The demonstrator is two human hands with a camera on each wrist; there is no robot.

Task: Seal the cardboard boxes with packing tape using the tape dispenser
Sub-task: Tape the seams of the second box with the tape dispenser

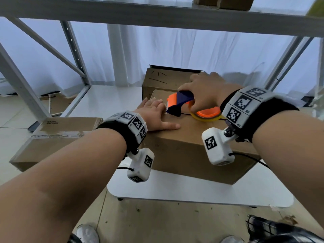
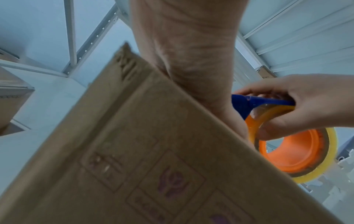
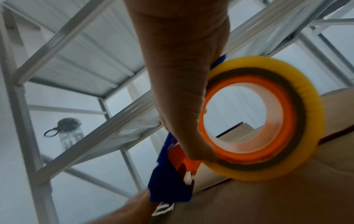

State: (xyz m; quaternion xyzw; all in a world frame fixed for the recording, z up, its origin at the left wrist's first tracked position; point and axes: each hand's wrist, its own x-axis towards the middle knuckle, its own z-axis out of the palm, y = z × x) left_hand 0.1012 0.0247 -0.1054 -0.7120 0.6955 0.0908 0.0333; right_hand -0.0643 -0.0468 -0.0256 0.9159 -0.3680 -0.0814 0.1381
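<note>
The right hand grips the tape dispenser, its nose down at the far end of the box on the low white bench — the left hand lies flat beside it. This seam seems barely begun (a taped box sits left); the open box behind waits.

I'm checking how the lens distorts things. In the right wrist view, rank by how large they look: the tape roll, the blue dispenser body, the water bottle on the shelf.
1. tape roll, very near the camera
2. blue dispenser body
3. water bottle, far off, so real size is unsure
</note>
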